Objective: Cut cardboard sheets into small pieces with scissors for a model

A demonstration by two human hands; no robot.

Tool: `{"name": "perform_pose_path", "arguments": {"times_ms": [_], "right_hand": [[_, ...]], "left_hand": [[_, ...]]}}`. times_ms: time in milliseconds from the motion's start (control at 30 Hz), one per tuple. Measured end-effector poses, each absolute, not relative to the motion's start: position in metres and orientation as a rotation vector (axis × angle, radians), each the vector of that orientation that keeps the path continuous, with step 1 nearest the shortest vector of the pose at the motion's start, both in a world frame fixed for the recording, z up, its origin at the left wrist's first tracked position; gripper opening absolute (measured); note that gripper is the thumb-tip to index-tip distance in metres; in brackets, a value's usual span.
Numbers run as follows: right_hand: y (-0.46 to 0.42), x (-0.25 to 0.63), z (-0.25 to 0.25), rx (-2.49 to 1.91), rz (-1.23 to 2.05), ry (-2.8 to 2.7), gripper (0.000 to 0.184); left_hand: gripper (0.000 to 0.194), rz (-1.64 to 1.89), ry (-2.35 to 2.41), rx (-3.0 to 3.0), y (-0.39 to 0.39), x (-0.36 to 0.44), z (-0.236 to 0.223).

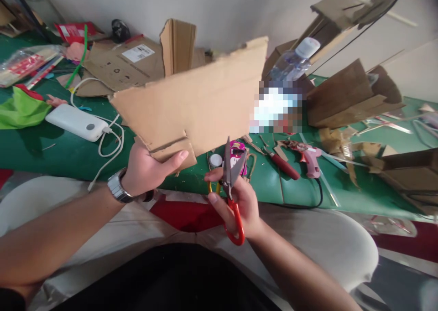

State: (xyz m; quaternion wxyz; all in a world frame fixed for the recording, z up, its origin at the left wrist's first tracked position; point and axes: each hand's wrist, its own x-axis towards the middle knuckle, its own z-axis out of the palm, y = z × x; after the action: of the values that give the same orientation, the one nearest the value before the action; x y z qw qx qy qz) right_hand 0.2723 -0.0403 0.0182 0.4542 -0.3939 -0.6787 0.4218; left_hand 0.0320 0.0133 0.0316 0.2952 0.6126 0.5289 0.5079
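A flat piece of brown cardboard (pixel 201 101) with rough edges is held up over the table's front edge by my left hand (pixel 147 167). My thumb presses on a partly cut strip (pixel 173 151) at its lower edge; the other fingers are hidden behind the sheet. My right hand (pixel 239 206) grips scissors (pixel 234 206) with red handles, just below and right of the cardboard. Their blades point up and stand slightly apart, clear of the cut strip.
On the green table (pixel 270 188) lie a white power bank (pixel 77 121) with a cable, a red-handled tool (pixel 284 166) and a pink glue gun (pixel 310 158). A plastic bottle (pixel 292 60) stands behind. Cardboard structures (pixel 345 94) occupy the right side, and a flattened box (pixel 123 62) lies back left.
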Motion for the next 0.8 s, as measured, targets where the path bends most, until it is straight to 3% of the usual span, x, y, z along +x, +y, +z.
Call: {"name": "perform_pose_path", "arguments": {"times_ms": [500, 800], "right_hand": [[-0.035, 0.273, 0.019, -1.006, 1.078, -1.552, 0.017], [-0.032, 0.275, 0.015, -0.977, 1.007, -1.617, 0.023]], "left_hand": [[0.021, 1.171, 1.128, 1.429, 0.001, 0.044, 0.04], [0.023, 1.019, 0.97, 0.999, -0.004, 0.044, 0.031]]}}
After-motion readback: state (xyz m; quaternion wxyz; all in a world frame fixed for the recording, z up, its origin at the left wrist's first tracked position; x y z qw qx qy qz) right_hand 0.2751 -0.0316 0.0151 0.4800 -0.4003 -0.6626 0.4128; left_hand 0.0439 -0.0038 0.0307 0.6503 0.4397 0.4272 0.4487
